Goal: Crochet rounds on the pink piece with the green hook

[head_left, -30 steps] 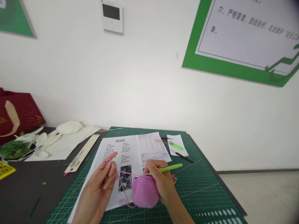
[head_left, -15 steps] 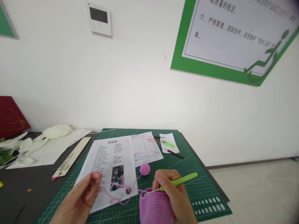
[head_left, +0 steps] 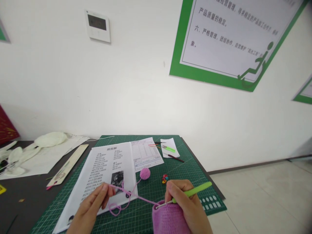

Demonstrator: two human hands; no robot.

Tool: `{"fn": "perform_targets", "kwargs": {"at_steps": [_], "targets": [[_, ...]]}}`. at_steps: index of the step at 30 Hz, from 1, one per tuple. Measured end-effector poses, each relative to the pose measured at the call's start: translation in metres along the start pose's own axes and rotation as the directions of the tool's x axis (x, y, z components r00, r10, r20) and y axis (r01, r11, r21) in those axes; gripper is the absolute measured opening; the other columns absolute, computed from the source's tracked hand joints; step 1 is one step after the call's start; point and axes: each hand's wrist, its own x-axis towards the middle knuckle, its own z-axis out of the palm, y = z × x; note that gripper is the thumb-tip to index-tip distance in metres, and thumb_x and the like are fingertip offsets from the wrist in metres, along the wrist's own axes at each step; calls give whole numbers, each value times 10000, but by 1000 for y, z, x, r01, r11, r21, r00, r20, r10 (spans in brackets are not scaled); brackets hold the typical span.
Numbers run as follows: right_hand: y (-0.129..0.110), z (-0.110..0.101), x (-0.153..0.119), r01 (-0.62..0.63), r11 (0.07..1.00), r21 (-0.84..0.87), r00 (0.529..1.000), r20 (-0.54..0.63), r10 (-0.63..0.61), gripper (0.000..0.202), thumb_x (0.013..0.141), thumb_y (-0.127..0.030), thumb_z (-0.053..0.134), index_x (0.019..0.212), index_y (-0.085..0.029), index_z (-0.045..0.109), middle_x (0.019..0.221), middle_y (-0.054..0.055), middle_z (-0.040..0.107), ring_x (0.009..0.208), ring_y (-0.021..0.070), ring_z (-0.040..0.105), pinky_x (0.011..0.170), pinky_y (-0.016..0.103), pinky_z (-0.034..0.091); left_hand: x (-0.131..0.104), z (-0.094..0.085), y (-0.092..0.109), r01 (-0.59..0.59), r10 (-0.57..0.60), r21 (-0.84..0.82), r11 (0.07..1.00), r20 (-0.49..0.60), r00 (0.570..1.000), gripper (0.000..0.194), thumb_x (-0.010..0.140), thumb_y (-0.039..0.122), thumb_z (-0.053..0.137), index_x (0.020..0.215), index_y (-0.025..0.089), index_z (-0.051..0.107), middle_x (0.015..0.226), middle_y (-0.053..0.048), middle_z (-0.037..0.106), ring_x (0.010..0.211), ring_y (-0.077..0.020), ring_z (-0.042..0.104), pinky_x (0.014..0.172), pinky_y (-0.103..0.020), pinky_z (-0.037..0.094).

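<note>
My right hand (head_left: 186, 203) is closed around a crochet hook (head_left: 195, 191) with a lime-green handle. Its metal tip lies at the rim of a pink crocheted piece (head_left: 169, 221), which sits under the same hand, its lower part cut off by the frame. From that rim a strand of pink yarn (head_left: 147, 199) stretches left to my left hand (head_left: 94, 203), whose thumb and fingers pinch it. Slack yarn loops hang over the pattern sheet (head_left: 107, 172) and the mat. The ball of pink yarn (head_left: 145, 173) rests on the green cutting mat (head_left: 136, 213) beyond my hands.
Small coloured clips (head_left: 164, 178) lie near my right hand. Farther back are a form (head_left: 147, 156), green thread snips (head_left: 169, 149) and a dark thin tool (head_left: 175, 158). Left of the mat lie a long bookmark-like strip (head_left: 68, 165) and white fabric pieces (head_left: 50, 139). A wall stands behind.
The view has turned slightly right. My hands have moved apart, drawing the yarn between them straighter. Small coloured clips now show beside my right hand.
</note>
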Motion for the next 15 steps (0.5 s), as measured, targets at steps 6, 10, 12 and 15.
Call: {"fn": "perform_targets", "kwargs": {"at_steps": [6,10,12,15], "targets": [[1,-7,0,12,997,-73,1000,-22,-14,448,736,-582,687,526,-190,641,689,36,606,790,205,549,775,288,409,-14,12,5,-149,130,205,967,102,986,230,667,433,783,857,305,809,789,-53,715,995,-356,576,769,-309,481],[-1,-11,0,5,997,-77,999,-50,-9,444,716,-591,701,528,-193,645,715,41,622,816,215,548,787,290,407,-28,22,-3,-214,202,189,958,81,976,325,748,409,719,1059,329,769,1048,-73,719,1039,-332,591,929,-337,435],[-1,-13,-1,10,996,-85,999,-50,-15,442,724,-586,697,532,-192,647,707,37,616,807,210,547,785,287,405,-35,26,-7,-248,237,156,956,86,968,363,789,400,680,1146,358,730,1324,-59,633,1264,-322,484,1074,-339,304],[0,-17,1,19,994,-107,999,-48,-25,446,734,-584,691,533,-188,647,703,37,609,797,208,547,774,288,408,-41,28,-11,-304,292,134,943,98,951,376,839,366,635,1211,397,681,1504,8,485,1435,-279,269,1161,-350,107]]}}
